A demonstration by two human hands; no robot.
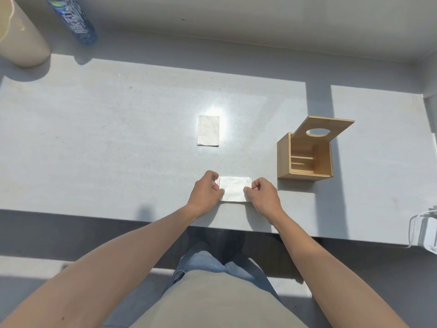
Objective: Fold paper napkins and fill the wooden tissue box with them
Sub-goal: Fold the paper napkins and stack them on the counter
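1. Person stands at the near edge of a grey table (94, 138); blue jeans and dark shoes visible below the edge, both bare forearms reach forward over it.
2. Left hand (205, 194) pinches the left short edge of a folded white napkin (235, 191), thumb and fingers curled onto the paper.
3. Right hand (262, 196) pinches the right short edge of the same napkin, fingers curled, thumb tip on the paper.
4. That napkin lies flat on the table close to the near edge, long side running left-right, held between the two hands.
5. Wooden tissue box (283, 157) sits to the right and a little beyond the hands, near but not touching them. It is open on top; inner slats show at its bottom, no napkins visible inside.
6. Box lid (335, 127), with an oval hole, is tilted up at the box's far side.
7. Second napkin stack (208, 130) lies flat farther out, mid-table, long side pointing away, in a bright sun patch, well apart from the box and hands.
8. White device with cable (425, 233) at the right table edge.
9. Far left: beige cylinder (21, 39) and a blue-labelled plastic bottle (75, 22) beside it, at the back edge.
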